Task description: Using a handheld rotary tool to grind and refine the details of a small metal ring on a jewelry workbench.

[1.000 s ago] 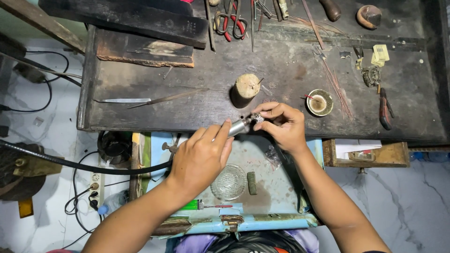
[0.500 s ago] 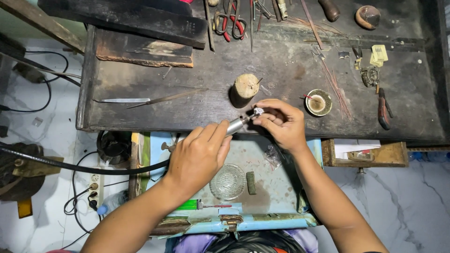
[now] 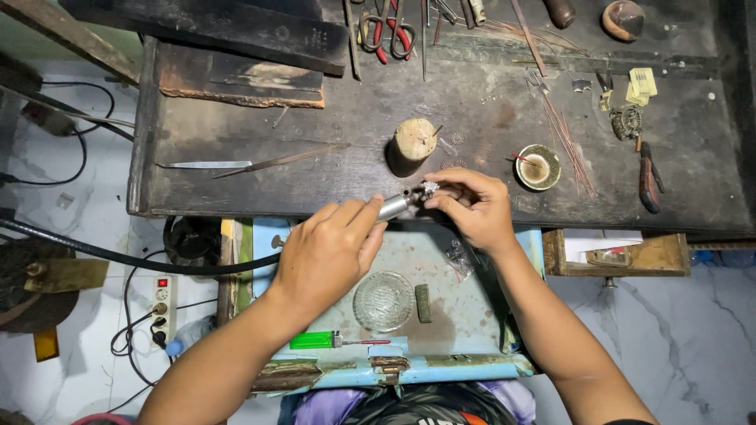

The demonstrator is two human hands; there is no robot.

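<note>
Desk (image 3: 236, 173): dark, worn wood, spanning the upper half of the view; front edge just above both hands.
Pull-out tray (image 3: 472, 315): pale blue-green, scuffed, jutting from under the desk's front edge; carries a round glass dish (image 3: 383, 301), a small dark block (image 3: 424, 303) beside it, and a green lighter (image 3: 312, 340) near the tray's front edge.
Left hand (image 3: 327, 256): over the tray's left part, fingers wrapped around the metal handpiece (image 3: 391, 206) of a rotary tool, black flexible shaft (image 3: 118, 256) running off to the left.
Right hand (image 3: 476, 208): at the desk's front edge, fingers pinched tight on a small silver filigree piece (image 3: 430, 188), held against the handpiece tip.
Wooden peg (image 3: 413, 142): upright near the desk's middle, just above the handpiece tip.
Small round bowl (image 3: 539, 167): right of the right hand, well apart from the peg.
Red-handled pliers (image 3: 649, 177): near the desk's right edge.
Tweezers (image 3: 276, 160): lying flat, left of the peg.
</note>
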